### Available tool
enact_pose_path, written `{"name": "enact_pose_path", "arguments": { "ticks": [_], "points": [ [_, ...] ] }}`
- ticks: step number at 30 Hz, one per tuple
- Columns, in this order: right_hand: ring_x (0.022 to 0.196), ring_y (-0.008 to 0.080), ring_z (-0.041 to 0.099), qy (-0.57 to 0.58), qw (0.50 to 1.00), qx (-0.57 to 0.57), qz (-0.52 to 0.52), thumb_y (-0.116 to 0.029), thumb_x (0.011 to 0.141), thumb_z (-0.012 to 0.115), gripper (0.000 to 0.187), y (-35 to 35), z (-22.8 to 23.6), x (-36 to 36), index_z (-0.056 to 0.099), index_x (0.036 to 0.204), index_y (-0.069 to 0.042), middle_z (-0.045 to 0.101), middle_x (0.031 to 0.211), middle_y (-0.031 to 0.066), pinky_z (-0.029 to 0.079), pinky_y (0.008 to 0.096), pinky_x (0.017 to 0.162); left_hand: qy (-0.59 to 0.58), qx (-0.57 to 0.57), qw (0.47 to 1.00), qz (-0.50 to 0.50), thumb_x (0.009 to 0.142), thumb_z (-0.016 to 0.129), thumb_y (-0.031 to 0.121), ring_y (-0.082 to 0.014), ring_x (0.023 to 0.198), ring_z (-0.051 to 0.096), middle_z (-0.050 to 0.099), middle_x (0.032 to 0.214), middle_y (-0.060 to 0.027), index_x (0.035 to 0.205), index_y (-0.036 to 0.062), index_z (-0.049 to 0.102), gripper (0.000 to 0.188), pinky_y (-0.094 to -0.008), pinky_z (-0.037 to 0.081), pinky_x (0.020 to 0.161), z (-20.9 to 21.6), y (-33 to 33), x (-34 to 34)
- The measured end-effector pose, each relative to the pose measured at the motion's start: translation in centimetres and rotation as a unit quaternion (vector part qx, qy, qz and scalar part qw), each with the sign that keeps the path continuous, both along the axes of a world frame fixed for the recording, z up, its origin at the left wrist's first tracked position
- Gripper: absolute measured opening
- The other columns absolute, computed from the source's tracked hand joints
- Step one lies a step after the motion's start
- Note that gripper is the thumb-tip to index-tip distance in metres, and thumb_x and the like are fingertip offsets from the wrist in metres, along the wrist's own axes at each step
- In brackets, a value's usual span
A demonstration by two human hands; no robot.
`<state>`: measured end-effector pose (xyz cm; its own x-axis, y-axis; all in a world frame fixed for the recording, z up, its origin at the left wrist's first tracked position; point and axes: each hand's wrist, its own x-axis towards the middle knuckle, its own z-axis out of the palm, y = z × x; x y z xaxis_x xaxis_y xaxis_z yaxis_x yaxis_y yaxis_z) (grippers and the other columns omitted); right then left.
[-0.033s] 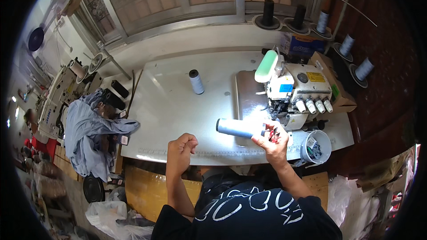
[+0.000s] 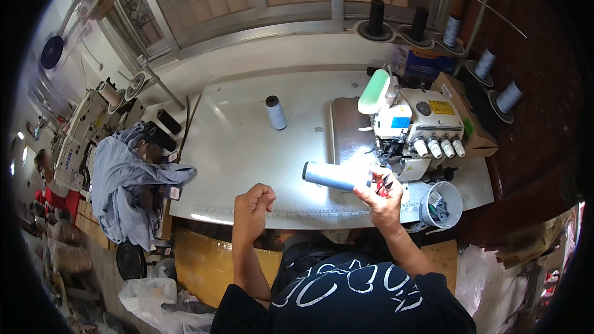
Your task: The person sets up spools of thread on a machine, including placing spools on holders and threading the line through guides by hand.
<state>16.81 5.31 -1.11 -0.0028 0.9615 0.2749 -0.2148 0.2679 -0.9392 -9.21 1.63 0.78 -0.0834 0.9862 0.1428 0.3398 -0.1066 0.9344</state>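
A pale blue cone of thread [image 2: 334,175] lies sideways in the air above the table's front, its dark end toward the left. My right hand [image 2: 387,209] grips its right end. Tucked in the same hand is a small red tool [image 2: 384,184] that looks like thread snips. My left hand [image 2: 252,211] is closed above the table's front edge, to the left of the cone. Whatever its fingers may pinch, such as a thread end, is too small to make out. Another pale blue thread cone [image 2: 276,113] stands farther back on the white table [image 2: 232,142].
An overlock sewing machine [image 2: 427,120] with a green-shaded lamp [image 2: 374,91] occupies the right side. A white bucket of scraps [image 2: 440,205] stands at the front right. Thread cones [image 2: 375,18] line the stand behind. Grey-blue cloth [image 2: 127,179] is heaped at left beside another sewing machine [image 2: 80,142].
The whole view has shifted very slightly. Both hands keep their pose, and the cone stays in my right hand.
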Motion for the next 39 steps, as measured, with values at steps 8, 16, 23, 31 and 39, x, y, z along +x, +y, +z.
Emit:
{"name": "enact_pose_path", "arguments": {
  "ticks": [8,16,23,31,39],
  "points": [
    [0.037,0.0038,0.031,0.336,0.877,-0.294,0.178,-0.027,0.091,0.038,0.030,-0.2,1.5,0.0,0.047,0.106,-0.003,0.057,0.075,0.0180,0.028,0.0190,0.039,0.155,0.029,0.987,0.016,0.081,0.057,0.015,-0.0167,0.050,0.045,0.056,0.077,-0.0059,0.104,0.0055,0.050,0.025,-0.0283,0.041,0.053,-1.2,0.6,4.6],
    [0.035,0.0030,0.030,0.380,0.833,-0.349,0.203,-0.036,0.091,0.032,0.040,-0.2,2.5,0.5,0.043,0.110,-0.003,0.053,0.075,0.0156,0.027,0.0174,0.037,0.188,-0.049,0.979,-0.060,0.081,0.055,0.026,-0.0315,0.069,0.059,0.061,0.071,-0.0157,0.086,0.0069,0.066,0.023,-0.0355,0.045,0.064,-2.1,0.2,1.5],
    [0.035,0.0033,0.029,0.367,0.837,-0.357,0.194,-0.037,0.092,0.029,0.041,-0.1,2.1,0.1,0.043,0.108,-0.003,0.052,0.075,0.0149,0.028,0.0185,0.037,0.153,-0.117,0.980,-0.046,0.080,0.056,0.021,-0.0273,0.065,0.057,0.061,0.076,-0.0156,0.087,0.0042,0.064,0.020,-0.0324,0.045,0.063,-3.8,-1.2,-3.1],
    [0.034,0.0046,0.028,0.367,0.832,-0.362,0.205,-0.034,0.092,0.033,0.036,0.0,2.0,-0.1,0.044,0.104,-0.002,0.054,0.072,0.0166,0.029,0.0194,0.036,0.128,-0.014,0.992,0.018,0.077,0.060,0.011,-0.0241,0.093,0.052,0.045,0.119,-0.0157,0.122,0.0073,0.042,0.048,-0.0353,0.041,0.083,-1.2,-0.8,-2.0],
    [0.035,0.0037,0.030,0.368,0.830,-0.358,0.219,-0.036,0.092,0.035,0.031,-1.5,2.6,-0.2,0.045,0.104,-0.009,0.055,0.074,0.0168,0.028,0.0172,0.037,-0.135,0.129,0.964,-0.188,0.075,0.058,-0.005,-0.0179,0.110,0.037,0.035,0.122,-0.0150,0.136,0.0099,0.005,0.083,-0.0319,0.036,0.086,0.1,5.0,7.2]
  ]
}}
